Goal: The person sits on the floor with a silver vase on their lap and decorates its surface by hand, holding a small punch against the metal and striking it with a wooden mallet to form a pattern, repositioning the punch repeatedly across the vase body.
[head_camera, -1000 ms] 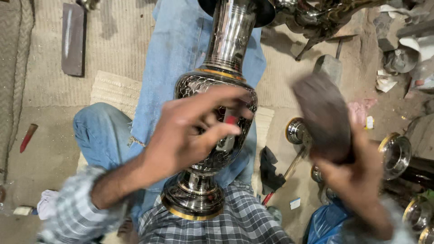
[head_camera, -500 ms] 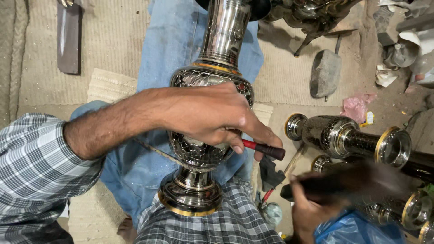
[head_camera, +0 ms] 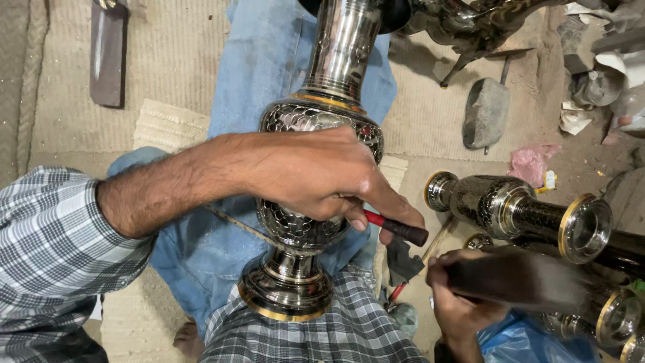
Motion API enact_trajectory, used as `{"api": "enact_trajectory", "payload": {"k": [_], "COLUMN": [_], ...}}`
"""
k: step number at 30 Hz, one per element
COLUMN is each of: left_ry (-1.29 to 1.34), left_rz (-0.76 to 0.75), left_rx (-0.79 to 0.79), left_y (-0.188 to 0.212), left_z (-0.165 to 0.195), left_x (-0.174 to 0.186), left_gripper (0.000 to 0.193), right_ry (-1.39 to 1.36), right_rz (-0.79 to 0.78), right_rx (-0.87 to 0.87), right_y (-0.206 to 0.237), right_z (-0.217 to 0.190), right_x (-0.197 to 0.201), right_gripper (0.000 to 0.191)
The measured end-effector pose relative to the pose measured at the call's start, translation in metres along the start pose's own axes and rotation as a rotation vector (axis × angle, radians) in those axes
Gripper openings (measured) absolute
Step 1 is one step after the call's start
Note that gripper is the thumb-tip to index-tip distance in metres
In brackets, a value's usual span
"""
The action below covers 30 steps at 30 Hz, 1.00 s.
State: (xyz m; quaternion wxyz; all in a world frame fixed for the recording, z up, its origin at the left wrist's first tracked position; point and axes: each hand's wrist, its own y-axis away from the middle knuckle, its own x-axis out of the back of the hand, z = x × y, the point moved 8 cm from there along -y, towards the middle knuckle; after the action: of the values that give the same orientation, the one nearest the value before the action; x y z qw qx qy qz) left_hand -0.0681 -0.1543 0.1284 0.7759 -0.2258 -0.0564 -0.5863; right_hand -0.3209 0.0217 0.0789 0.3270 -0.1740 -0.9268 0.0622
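Even, soft daylight — bright glare on the metal vase (head_camera: 316,202), motion blur around the right hand (head_camera: 463,302).

Silver, gold-banded engraved vase (head_camera: 316,134); red-and-black tool handle (head_camera: 396,227); blue cloth (head_camera: 262,67).

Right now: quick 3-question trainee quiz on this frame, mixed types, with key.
1. True or false: the left hand lies across the vase and pinches a red-and-black handled tool.
2. What does the right hand hold? A) dark blurred block B) pink wrapper C) grey stone
3. Fill in: the vase rests on ___ cloth.

Key:
1. True
2. A, the dark block
3. Blue
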Motion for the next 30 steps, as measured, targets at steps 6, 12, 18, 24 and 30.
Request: {"api": "enact_trajectory", "payload": {"k": [6,12,18,24,30], "left_ry": [-0.148,-0.210,-0.196,-0.150,-0.260], "left_rz": [0.048,0.145,0.212,0.246,0.379], "left_rx": [-0.014,0.016,0.075,0.103,0.067], "left_y": [0.001,0.008,0.016,0.027,0.043], "left_z": [0.004,0.004,-0.006,-0.016,-0.012], "left_x": [0.000,0.001,-0.002,-0.009,-0.005], "left_gripper": [0.065,0.068,0.061,0.052,0.061], "right_ry": [0.075,0.199,0.432,0.332,0.335], "right_rz": [-0.008,0.006,-0.133,-0.224,-0.315], "right_rx": [0.134,0.259,0.452,0.340,0.359], "right_y": [0.003,-0.004,-0.020,-0.041,-0.059], "right_z": [0.018,0.011,-0.024,-0.033,-0.043], "right_x": [-0.001,0.008,-0.011,-0.018,-0.017], "right_gripper": [0.032,0.065,0.094,0.085,0.080]}}
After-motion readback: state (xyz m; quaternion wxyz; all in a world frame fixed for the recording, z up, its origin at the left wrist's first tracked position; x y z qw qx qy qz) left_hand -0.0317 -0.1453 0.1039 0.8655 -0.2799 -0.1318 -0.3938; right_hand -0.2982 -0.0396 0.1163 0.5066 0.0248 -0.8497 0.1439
